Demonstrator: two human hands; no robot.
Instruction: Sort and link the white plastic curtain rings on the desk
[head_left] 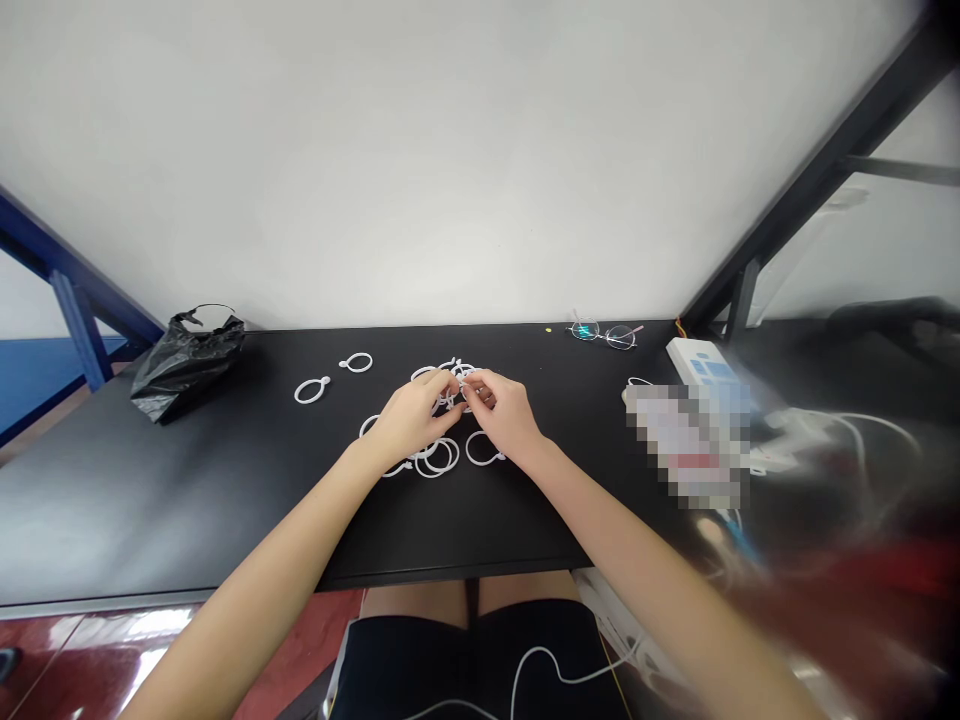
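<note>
My left hand and my right hand meet over a loose pile of thin white plastic rings, each with a small tab on its rim. The fingertips of both hands are pinched on a white ring at the far side of the pile, partly hidden by the fingers. Below my left hand lie several overlapping rings. One single ring rests under my right wrist. Off to the left, two rings lie apart from the pile, a nearer one and a farther one.
A crumpled black plastic bag stands at the left on the black table. Eyeglasses lie at the back right by the wall. A white box, a blurred-out item and cables are at the right. A white cable crosses my lap.
</note>
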